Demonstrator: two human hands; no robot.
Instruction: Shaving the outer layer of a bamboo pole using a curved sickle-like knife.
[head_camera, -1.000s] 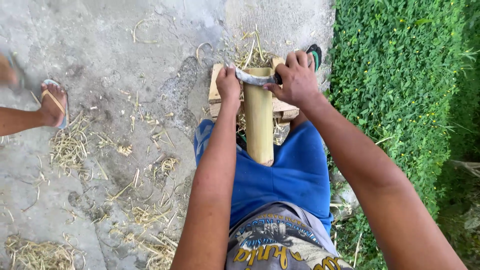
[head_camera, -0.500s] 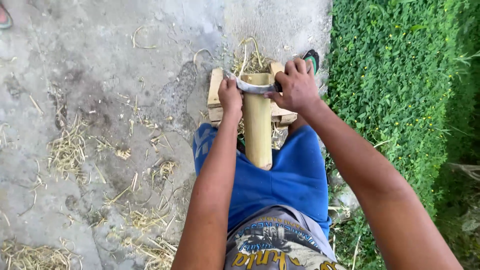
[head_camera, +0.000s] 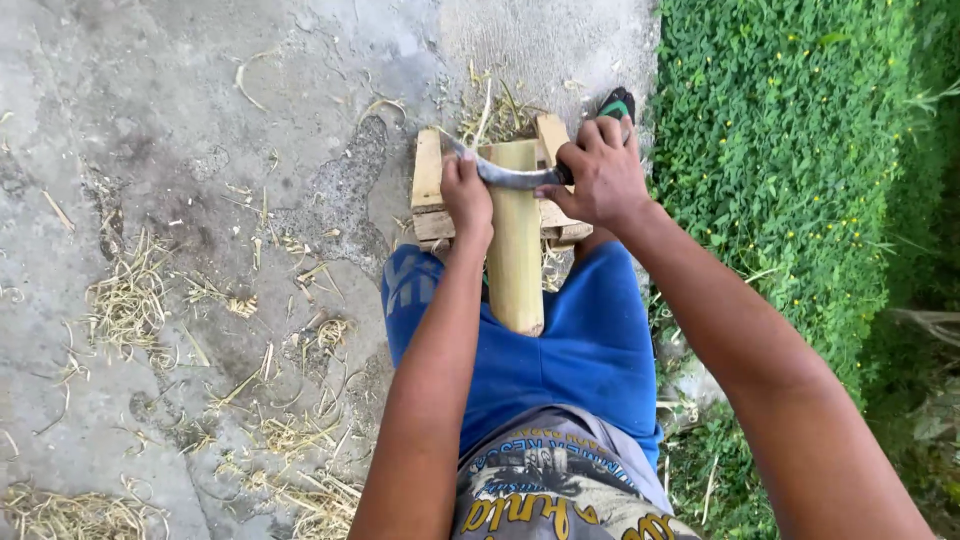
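Bamboo pole (head_camera: 515, 240) stayed on wooden block (head_camera: 428, 190); both hands, left (head_camera: 467, 195) and right (head_camera: 600, 175), kept gripping curved blade (head_camera: 510, 178), drawn slightly nearer; shaving continued.

1. You have two hands at work: your left hand (head_camera: 467, 195) and your right hand (head_camera: 598, 172).
2. Between them you hold one curved blade (head_camera: 505, 176).
3. Under the blade stands one bamboo section (head_camera: 515, 250).
4. Beneath your hands sits one wooden block frame (head_camera: 428, 185).
5. Just beyond your right hand shows one sandal (head_camera: 618, 102).
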